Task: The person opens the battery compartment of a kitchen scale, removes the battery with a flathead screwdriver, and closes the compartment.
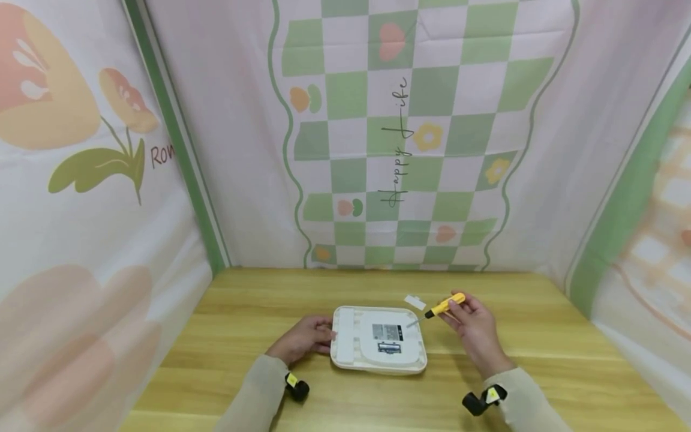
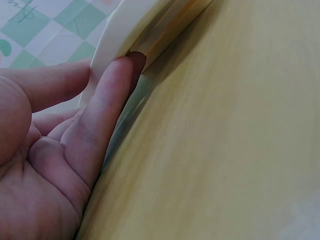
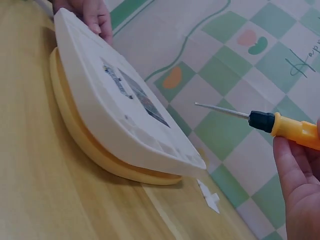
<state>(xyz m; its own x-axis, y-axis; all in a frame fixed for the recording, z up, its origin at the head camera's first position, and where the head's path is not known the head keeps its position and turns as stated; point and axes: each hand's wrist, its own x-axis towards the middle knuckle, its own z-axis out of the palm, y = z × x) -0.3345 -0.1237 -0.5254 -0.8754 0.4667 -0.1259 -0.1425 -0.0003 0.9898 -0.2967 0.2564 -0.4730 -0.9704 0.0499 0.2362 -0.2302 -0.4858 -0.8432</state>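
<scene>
A white, rounded-square plastic device (image 1: 351,354) lies on the table with a printed label and an uncovered battery compartment (image 1: 389,348) facing up. Under it, the right wrist view shows a yellowish rounded part (image 3: 112,167). My left hand (image 1: 305,337) pinches the device's left edge, one finger reaching beneath the rim (image 2: 107,40). In my right hand (image 1: 477,329) is a small screwdriver (image 1: 444,305) with a yellow handle and black collar. Its metal shaft slants down to the left, and the tip stands apart from the device in the right wrist view.
A small white plastic cover (image 1: 415,302) lies just behind the device on the wooden table (image 1: 259,294). Printed fabric (image 1: 345,138) hangs behind the table and along both sides. Each wrist wears a black camera.
</scene>
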